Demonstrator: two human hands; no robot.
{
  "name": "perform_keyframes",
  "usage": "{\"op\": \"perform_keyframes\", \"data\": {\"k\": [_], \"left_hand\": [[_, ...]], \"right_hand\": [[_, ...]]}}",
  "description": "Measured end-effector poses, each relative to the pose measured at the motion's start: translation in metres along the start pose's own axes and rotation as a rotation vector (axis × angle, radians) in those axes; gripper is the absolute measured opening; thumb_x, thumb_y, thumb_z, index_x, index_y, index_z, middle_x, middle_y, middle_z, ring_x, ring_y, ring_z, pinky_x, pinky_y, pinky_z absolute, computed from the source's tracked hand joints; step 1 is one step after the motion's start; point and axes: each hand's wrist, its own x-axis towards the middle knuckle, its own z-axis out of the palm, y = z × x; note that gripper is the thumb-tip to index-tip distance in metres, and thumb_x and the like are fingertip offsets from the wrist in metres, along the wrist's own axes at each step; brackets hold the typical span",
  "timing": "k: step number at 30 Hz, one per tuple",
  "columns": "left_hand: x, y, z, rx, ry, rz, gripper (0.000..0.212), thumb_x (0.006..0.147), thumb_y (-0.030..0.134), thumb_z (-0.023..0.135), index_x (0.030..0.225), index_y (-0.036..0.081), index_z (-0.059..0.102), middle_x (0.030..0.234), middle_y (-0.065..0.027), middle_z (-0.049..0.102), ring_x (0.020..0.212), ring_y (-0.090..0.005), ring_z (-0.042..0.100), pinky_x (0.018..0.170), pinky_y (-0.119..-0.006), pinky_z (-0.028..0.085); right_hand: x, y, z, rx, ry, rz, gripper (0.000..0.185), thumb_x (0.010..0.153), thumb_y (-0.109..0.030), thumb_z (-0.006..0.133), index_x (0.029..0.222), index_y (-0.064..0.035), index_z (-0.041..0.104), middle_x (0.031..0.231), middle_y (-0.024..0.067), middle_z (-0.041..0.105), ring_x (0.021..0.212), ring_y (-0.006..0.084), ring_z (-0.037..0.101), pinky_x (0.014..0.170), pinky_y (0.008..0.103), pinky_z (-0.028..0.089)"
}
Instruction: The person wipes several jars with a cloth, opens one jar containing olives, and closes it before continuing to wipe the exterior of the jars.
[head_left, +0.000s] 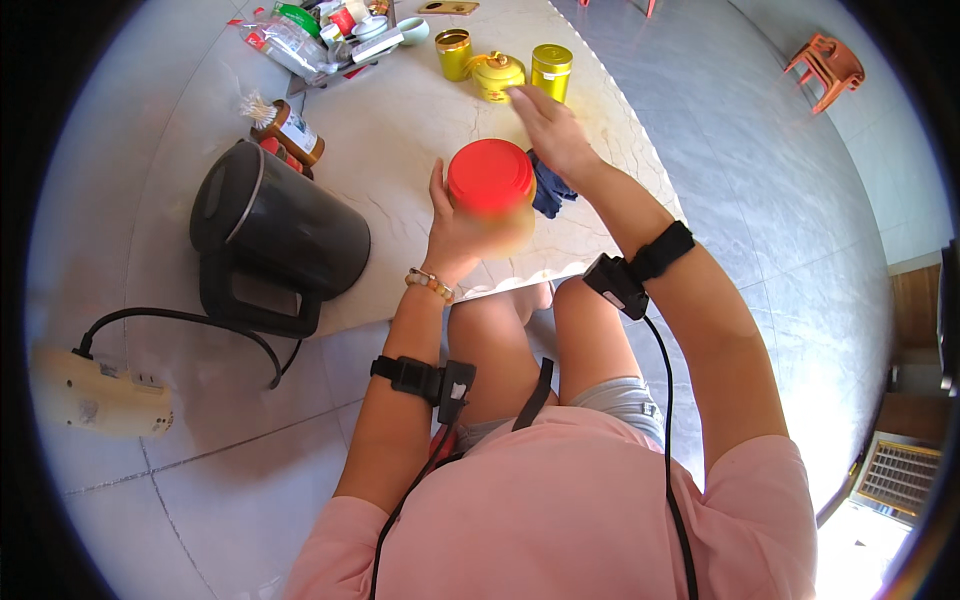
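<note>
My left hand (472, 229) is wrapped around a round jar with a red lid (491, 174), held at the table's near edge. A blurred patch covers the lower part of the jar. My right hand (553, 135) is raised to the right of the jar, its fingers stretched out and nothing visible in them. Just beyond its fingertips stand a yellow lidded jar (499, 77) and a closed yellow-gold tin (552, 71). Below the right wrist lies a crumpled dark blue cloth (551, 187), partly hidden by the red-lidded jar and hand.
A black electric kettle (300, 225) stands left, its cord near a power strip (105, 397). Behind it is a brown holder of cotton swabs (292, 131). An uncovered gold tin (454, 56), a phone (448, 7) and a cluttered tray (352, 71) occupy the far table (390, 127).
</note>
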Motion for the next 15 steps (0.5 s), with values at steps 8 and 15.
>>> {"op": "perform_keyframes", "data": {"k": [8,15], "left_hand": [[-0.036,-0.005,-0.014,0.408,0.162,-0.042,0.122,0.056,0.028,0.084,0.140,0.011,-0.003,0.139,-0.0155,0.024,0.126,-0.0302,0.031,0.099,-0.046,0.030],[-0.061,0.022,-0.029,0.260,0.196,-0.251,0.072,0.064,0.019,0.079,0.123,0.006,0.042,0.118,-0.0107,0.050,0.101,-0.0176,0.051,0.075,-0.030,0.047]], "right_hand": [[-0.042,0.104,-0.013,-0.835,-0.013,0.107,0.034,0.077,-0.023,0.061,0.110,-0.0185,0.057,0.102,0.0136,0.060,0.097,0.0310,0.057,0.084,0.0381,0.044],[-0.068,0.083,-0.034,-0.157,0.027,0.180,0.025,0.080,-0.013,0.057,0.105,-0.0058,0.057,0.086,0.0055,0.062,0.083,0.0143,0.056,0.074,0.0275,0.043]]}}
